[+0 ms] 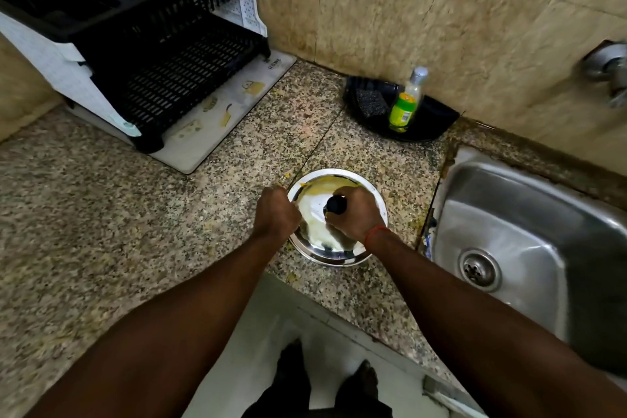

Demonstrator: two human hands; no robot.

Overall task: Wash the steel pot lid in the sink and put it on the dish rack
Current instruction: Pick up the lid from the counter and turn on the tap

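Observation:
A round steel pot lid (319,190) with yellow food smears lies flat on the granite counter, left of the sink (529,234). My right hand (356,214) is closed around the lid's black knob (336,204). At the lid's left rim, my left hand (276,214) has its fingers curled on the edge. The black dish rack (142,44) stands at the back left, on a white mat. The sink basin holds nothing that I can see.
A black corner tray (437,115) behind the lid holds a green dish soap bottle (405,105) and a dark scrub pad (371,100). A wall tap (610,68) sticks out at the far right. Food crumbs dot the counter around the lid.

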